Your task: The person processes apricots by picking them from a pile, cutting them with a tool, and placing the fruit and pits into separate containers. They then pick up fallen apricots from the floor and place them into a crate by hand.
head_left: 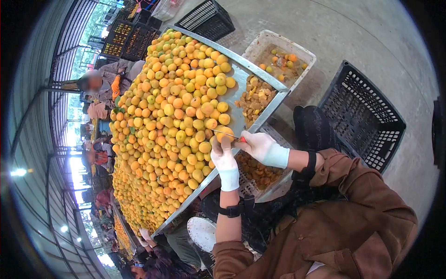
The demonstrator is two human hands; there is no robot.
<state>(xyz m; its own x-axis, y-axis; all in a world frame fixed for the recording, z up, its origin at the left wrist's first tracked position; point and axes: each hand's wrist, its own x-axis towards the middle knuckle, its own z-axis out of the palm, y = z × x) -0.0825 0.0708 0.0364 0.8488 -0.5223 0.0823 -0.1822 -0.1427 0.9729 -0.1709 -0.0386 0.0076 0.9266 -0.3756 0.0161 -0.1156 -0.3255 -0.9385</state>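
Observation:
My left hand (224,156), in a white glove, is closed around an orange-yellow apricot (225,134) at the near edge of the heap. My right hand (259,146), gloved as well, grips a small knife (242,139) by its red handle. The thin blade lies across the apricot in my left hand. Just beyond both hands spreads a big pile of apricots (174,109) on a metal-edged table (238,116). Brown pits (255,95) lie in the table's near corner. Below my hands, a crate (260,174) contains cut apricot pieces.
A white bin (304,53) with apricots and murky liquid stands past the table corner. Black plastic crates (371,104) (206,21) rest on the concrete floor. Other people work around the table, one with an orange glove (115,87). A white round stool (202,234) stands near me.

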